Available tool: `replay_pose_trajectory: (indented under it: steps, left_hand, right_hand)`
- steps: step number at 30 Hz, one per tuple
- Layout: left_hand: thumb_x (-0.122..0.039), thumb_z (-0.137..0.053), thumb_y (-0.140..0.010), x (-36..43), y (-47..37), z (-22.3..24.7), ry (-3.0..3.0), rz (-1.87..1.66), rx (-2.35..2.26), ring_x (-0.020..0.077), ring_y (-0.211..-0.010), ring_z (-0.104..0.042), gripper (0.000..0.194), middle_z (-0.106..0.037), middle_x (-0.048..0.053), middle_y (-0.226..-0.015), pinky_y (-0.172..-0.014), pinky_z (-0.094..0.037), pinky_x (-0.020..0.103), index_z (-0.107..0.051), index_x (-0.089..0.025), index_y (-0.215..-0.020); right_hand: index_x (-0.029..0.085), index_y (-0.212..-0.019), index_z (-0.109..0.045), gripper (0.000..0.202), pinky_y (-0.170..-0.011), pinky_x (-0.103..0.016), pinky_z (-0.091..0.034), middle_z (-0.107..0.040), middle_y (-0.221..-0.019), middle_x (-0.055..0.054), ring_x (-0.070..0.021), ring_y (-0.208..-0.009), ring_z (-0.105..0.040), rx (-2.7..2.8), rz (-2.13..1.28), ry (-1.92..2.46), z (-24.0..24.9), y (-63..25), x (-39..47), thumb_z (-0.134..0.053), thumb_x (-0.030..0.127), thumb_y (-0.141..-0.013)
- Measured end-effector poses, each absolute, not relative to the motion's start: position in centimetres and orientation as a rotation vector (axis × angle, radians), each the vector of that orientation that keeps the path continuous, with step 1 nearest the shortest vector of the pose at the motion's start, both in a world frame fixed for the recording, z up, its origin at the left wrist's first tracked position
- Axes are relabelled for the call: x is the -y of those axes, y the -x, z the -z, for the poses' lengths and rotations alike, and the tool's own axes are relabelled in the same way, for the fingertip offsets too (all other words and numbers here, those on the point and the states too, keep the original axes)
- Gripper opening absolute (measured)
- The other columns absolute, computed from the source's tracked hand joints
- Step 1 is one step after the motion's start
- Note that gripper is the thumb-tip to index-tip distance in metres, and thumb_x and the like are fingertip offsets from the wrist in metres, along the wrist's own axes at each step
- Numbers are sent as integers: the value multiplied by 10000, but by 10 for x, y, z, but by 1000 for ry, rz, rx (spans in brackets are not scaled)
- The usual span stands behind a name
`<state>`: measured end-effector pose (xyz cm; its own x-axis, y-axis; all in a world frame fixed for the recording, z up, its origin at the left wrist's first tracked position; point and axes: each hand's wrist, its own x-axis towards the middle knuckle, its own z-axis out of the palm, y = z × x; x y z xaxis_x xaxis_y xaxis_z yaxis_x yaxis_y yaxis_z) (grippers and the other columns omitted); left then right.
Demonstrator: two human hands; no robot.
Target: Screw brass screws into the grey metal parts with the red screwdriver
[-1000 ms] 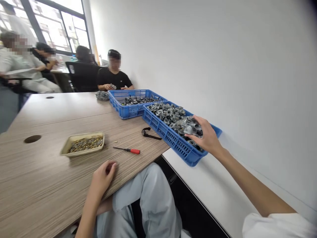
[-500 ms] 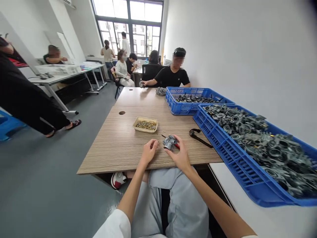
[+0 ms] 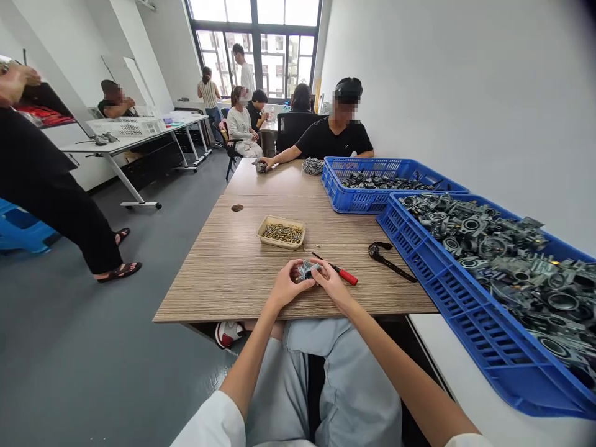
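Observation:
A grey cast-metal part, like a small carburetor body [image 3: 307, 269], is held just above the near part of the table. My left hand [image 3: 289, 287] grips its left side, and my right hand [image 3: 331, 282] is closed on its right side. The fingers cover much of the part. Close to my right hand lies a screwdriver [image 3: 347, 277] with a red handle and a dark shaft. Beyond my hands stands a cream tray [image 3: 261, 239] full of small brass-coloured pieces. A few loose brass pieces lie on the wood near it.
A black wristwatch [image 3: 391, 262] lies on the wooden table [image 3: 209, 273]. Along the right side stand two blue crates: the near crate [image 3: 465, 323] heaped with metal parts, the far crate [image 3: 338, 197] also holding parts. Across the table sits a co-worker [image 3: 333, 136] touching another part.
My left hand has moved to the right and taken hold of the metal part, which my right hand alone held before. The red screwdriver handle is now uncovered. The view has shifted slightly.

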<state>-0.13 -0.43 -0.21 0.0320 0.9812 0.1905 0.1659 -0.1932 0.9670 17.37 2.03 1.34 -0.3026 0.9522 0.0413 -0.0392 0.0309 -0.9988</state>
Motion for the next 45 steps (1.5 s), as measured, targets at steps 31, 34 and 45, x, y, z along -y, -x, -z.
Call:
replay_pose_trajectory:
  steps: [31,34,45]
  left_hand:
    - [-478,-743,-883,3,-5,7,-1812,-1214,-1657,304,-1283,-599,641,-640,143,-1393,-1119,-445,467,-543,-212,-1431]
    - [-453,-669,-941,4,-3,7,-1829,-1242,-1618,292,-1365,-556,588,-595,126,-1470,-1157,-422,453,-508,-240,-1465]
    - [-394,-708,-892,-4,-7,11,-1783,-1283,-1886,294,-1156,-627,445,-678,123,-1221,-1054,-484,481,-591,-202,-1276]
  right_hand:
    - [234,-941,-643,359,-660,-340,-476,-696,-802,-48,-239,-716,-624,1591,-809,1231,3,-275,-19,-525,568,-994]
    - [203,-855,-647,479,-541,-294,-404,-586,-630,-12,-182,-583,-531,1497,-1013,1156,-4,-276,-19,-521,648,-978]
    - [180,-791,-644,633,-398,-225,-324,-560,-471,8,-99,-382,-425,1424,-1599,1089,-6,-273,-15,-481,779,-914]
